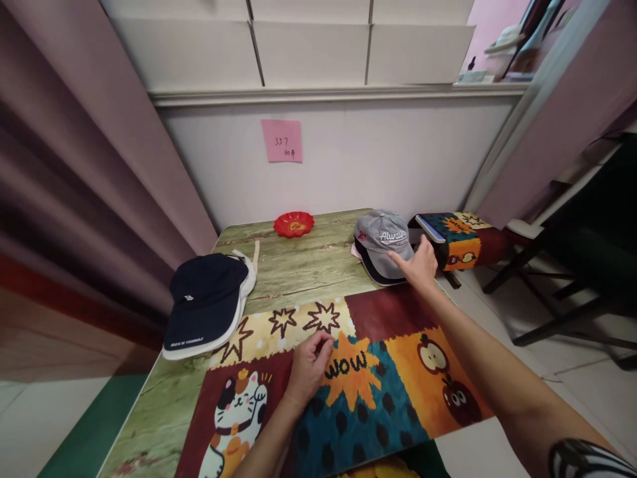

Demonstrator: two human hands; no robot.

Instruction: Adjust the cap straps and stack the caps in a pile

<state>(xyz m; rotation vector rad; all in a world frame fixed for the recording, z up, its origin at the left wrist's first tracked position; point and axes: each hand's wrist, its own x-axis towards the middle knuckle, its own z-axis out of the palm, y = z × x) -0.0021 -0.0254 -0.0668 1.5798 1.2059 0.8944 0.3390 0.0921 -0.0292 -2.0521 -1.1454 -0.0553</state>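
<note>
Lying far right on surface (279, 275): gray "Always" cap (381, 226), crown far, brim near. Right hand (422, 265) nearer, thumb and fingers spread at cap's right side. Left hand (309, 368) apart, fingertips pressed together.

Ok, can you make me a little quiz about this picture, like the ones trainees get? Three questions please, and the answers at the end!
1. Which hand is nearest the gray cap, the left or the right?
2. Fill in the gap: the orange burst on the colorful mat says "____".
3. Pick one: what color is the note on the wall above the red dish?
A) green
B) pink
C) black

Key:
1. The right hand.
2. WOW.
3. B.
</note>
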